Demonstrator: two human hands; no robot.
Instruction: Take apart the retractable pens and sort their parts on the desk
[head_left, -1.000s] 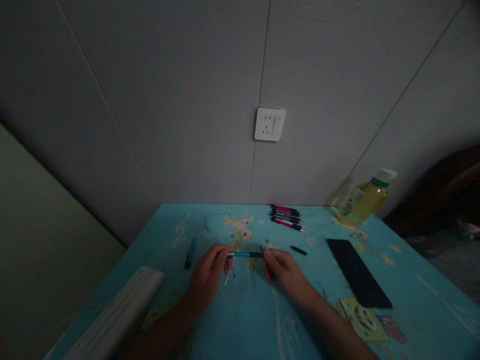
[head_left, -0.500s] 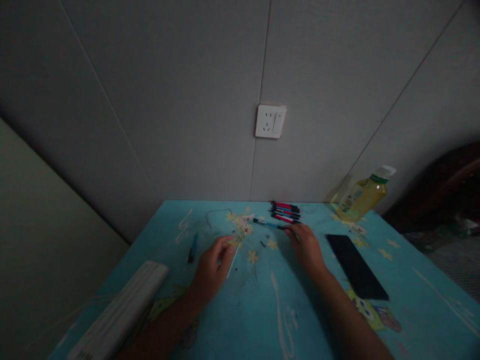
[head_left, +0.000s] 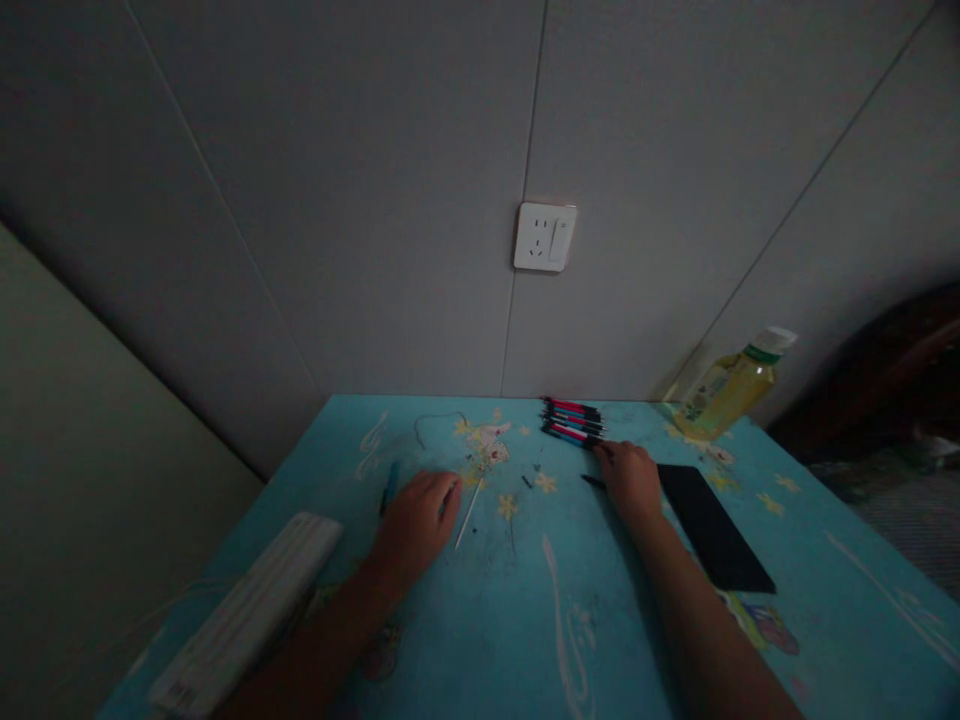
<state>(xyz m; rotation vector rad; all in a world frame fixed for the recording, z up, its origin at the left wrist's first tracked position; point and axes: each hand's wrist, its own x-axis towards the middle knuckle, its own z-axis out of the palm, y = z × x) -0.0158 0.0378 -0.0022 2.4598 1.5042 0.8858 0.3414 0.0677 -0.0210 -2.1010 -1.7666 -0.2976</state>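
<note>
White wall socket [head_left: 545, 237], tilted yellow bottle [head_left: 729, 393], white power strip [head_left: 251, 610] on the tablecloth [head_left: 480, 640]

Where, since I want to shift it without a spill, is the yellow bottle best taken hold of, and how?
I'd wrap a hand around the middle of the bottle, coming from the front, the side away from the wall close behind it. The body is broad there, while the neck narrows towards the white cap, likely a less steady hold.

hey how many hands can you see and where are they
2: the left hand, just left of the thin white rod, and the right hand, at the right end of the stacked pens.
</note>
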